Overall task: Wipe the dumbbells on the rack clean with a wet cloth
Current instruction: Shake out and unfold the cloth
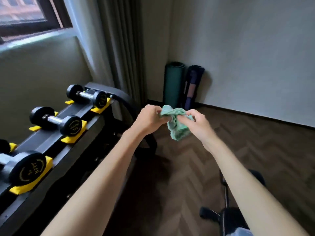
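Observation:
A crumpled green cloth [177, 125] hangs in the air between my hands, to the right of the rack. My left hand [148, 119] pinches its upper left corner and my right hand [196, 124] grips its right side. On the black rack [56, 149] at the left, black dumbbells with chrome handles rest in yellow cradles: a far one [86, 95], a middle one [55, 120] and a near one [22, 167] cut off by the left edge. Both hands are clear of the dumbbells.
Two rolled mats, one green [173, 84] and one dark purple [193, 86], stand against the far wall. A grey curtain [122, 48] hangs beside the window. A black piece of equipment on a stand [226, 213] sits on the wooden floor at lower right.

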